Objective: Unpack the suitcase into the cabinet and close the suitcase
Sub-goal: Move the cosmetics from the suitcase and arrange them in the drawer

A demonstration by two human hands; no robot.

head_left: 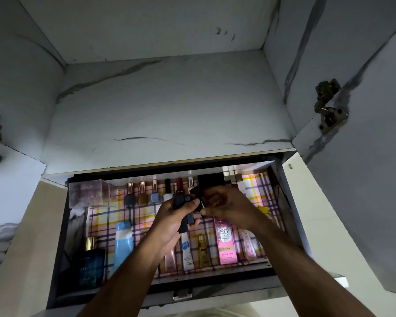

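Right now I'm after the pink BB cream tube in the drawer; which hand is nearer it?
Right. The right hand hovers just above the pink BB cream tube; the left hand, gripping black lipstick cases, sits further to its left.

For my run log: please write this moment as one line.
left hand: holds black lipstick tubes | right hand: pinches one | drawer: open, cosmetics inside

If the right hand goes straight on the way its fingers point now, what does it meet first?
Probably the black lipstick cases held in the left hand: the right hand points left toward them, fingertips almost touching. Depth between them is unclear.
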